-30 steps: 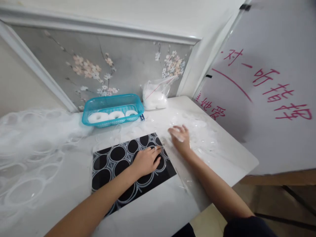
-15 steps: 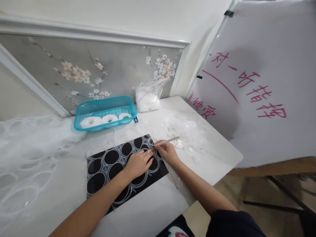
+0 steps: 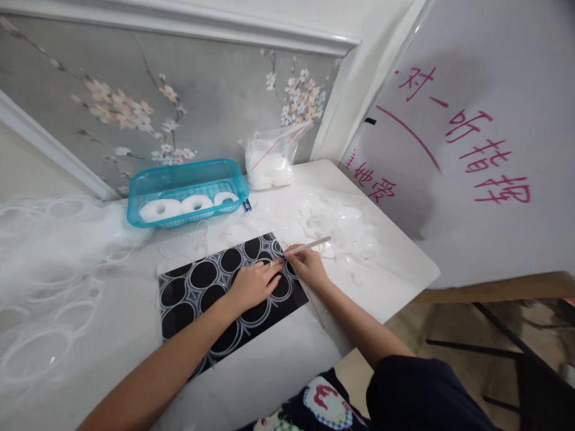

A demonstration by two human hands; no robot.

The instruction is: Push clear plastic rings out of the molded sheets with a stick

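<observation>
A black sheet (image 3: 278, 308) printed with pale circles lies at a slant on the white table. My left hand (image 3: 252, 286) rests flat on it, fingers stretched toward the sheet's right edge. My right hand (image 3: 309, 268) pinches a thin, pale stick-like tool (image 3: 314, 242) at that edge, close to the left fingertips. The tool's rear end points up and to the right; its working tip is hidden by the fingers. Clear plastic scraps (image 3: 344, 224) lie beyond my right hand.
A blue plastic basket (image 3: 188, 170) holding white rings stands at the back, beside a zip bag (image 3: 272, 158) of white material. Translucent sheets with round holes (image 3: 49, 287) cover the table's left side. A whiteboard (image 3: 485, 239) with red writing stands at the right.
The camera view has shifted slightly, bringing more of the patterned clothing into sight. Both hands stay at nearly the same place on the sheet, with the tool still in the right one.
</observation>
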